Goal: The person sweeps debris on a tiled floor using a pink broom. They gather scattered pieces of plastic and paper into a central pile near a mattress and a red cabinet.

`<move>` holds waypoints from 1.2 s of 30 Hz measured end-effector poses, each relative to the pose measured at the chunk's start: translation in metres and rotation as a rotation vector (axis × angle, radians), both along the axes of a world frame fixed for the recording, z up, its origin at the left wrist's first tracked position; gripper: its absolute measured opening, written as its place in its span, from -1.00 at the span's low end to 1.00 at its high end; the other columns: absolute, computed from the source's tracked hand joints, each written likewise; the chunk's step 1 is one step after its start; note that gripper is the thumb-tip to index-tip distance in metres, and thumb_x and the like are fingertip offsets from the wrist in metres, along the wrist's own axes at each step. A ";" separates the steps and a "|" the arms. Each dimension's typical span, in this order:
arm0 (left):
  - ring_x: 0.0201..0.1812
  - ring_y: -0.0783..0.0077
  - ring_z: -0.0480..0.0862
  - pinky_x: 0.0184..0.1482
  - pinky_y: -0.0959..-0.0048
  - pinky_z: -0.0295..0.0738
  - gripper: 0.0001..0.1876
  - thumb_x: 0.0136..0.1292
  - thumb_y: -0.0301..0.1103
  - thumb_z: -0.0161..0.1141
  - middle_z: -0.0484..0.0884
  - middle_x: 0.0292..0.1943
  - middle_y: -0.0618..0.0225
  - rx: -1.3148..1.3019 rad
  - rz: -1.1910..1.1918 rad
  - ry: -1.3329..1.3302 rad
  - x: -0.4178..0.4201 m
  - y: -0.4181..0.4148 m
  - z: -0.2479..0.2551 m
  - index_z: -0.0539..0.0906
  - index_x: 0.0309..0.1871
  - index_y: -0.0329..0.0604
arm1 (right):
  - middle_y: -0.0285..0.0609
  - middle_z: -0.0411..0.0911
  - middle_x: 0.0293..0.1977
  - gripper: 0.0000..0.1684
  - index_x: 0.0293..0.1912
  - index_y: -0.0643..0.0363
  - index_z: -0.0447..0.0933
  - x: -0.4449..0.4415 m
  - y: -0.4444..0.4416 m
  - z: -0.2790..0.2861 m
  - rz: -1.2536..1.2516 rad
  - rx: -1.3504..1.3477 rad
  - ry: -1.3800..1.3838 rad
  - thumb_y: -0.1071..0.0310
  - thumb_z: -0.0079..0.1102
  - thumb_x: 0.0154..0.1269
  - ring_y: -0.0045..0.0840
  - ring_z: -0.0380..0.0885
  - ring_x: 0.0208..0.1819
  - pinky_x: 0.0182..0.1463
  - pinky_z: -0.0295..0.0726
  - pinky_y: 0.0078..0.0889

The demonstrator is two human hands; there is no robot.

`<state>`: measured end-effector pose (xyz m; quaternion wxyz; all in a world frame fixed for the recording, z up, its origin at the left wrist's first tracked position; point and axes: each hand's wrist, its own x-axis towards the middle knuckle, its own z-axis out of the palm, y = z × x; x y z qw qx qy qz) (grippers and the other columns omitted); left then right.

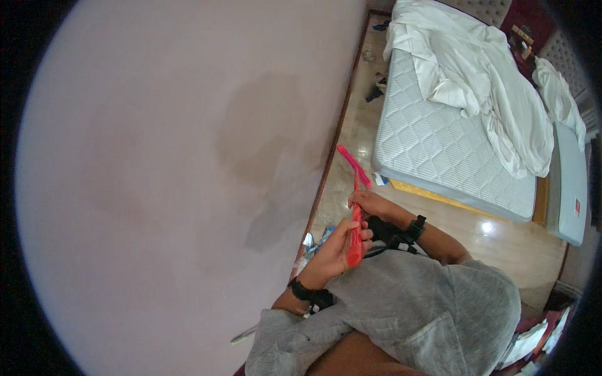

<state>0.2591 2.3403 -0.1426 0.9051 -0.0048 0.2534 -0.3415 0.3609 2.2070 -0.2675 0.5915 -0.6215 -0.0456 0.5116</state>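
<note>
A floor tool with a red handle [356, 235] and a long, narrow pink head [353, 165] is held in front of me. Its head lies at floor level; whether it is a broom or a squeegee cannot be told. Around the upper end of the handle, near my grey shirt, my left hand [336, 246] is closed. My right hand [374, 205] grips the handle farther down, towards the head. Each wrist wears a black strap with a small device. The lower handle is strongly foreshortened beyond my right hand.
A pale wall [178, 164] rises close on the left, with a dark skirting at its foot. To the right stands a bed with a bare quilted mattress [432, 141] and crumpled white bedding [475, 70]. Plastic litter [317, 244] and small dark items [375, 93] lie on the shiny floor.
</note>
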 end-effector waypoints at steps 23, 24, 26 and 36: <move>-0.66 0.56 0.37 -0.69 0.65 0.32 -0.84 0.25 -0.39 -0.05 0.33 -0.65 0.45 -0.092 -0.012 0.034 0.331 0.080 -0.032 0.36 -0.16 -0.23 | -0.36 0.31 -0.55 -0.78 -0.34 0.15 0.38 0.302 0.064 -0.030 -0.082 0.175 -0.221 0.20 -0.10 0.25 -0.66 0.31 -0.59 -0.54 0.36 -0.58; -0.66 0.57 0.37 -0.68 0.66 0.31 -0.85 0.26 -0.38 -0.06 0.33 -0.63 0.46 -0.077 -0.036 0.032 0.345 0.084 -0.032 0.35 -0.19 -0.25 | -0.35 0.32 -0.52 -0.74 -0.36 0.15 0.36 0.316 0.069 -0.017 -0.136 0.196 -0.045 0.16 -0.13 0.26 -0.66 0.32 -0.57 -0.53 0.34 -0.58; -0.64 0.56 0.38 -0.68 0.66 0.32 -0.85 0.26 -0.38 -0.07 0.33 -0.62 0.48 -0.032 -0.086 0.028 0.378 0.086 -0.037 0.36 -0.20 -0.27 | -0.34 0.32 -0.53 -0.74 -0.39 0.15 0.36 0.342 0.069 -0.049 -0.264 0.220 -0.059 0.17 -0.12 0.26 -0.65 0.32 -0.57 -0.54 0.33 -0.58; -0.57 0.61 0.36 -0.61 0.71 0.34 -0.67 0.21 -0.28 0.03 0.37 -0.46 0.40 0.363 -0.149 -0.097 0.474 0.071 -0.054 0.38 -0.05 -0.34 | -0.35 0.32 -0.65 -0.77 -0.42 0.13 0.39 0.449 0.055 -0.066 -0.161 0.108 -0.212 0.19 -0.06 0.22 -0.63 0.29 -0.69 -0.63 0.29 -0.58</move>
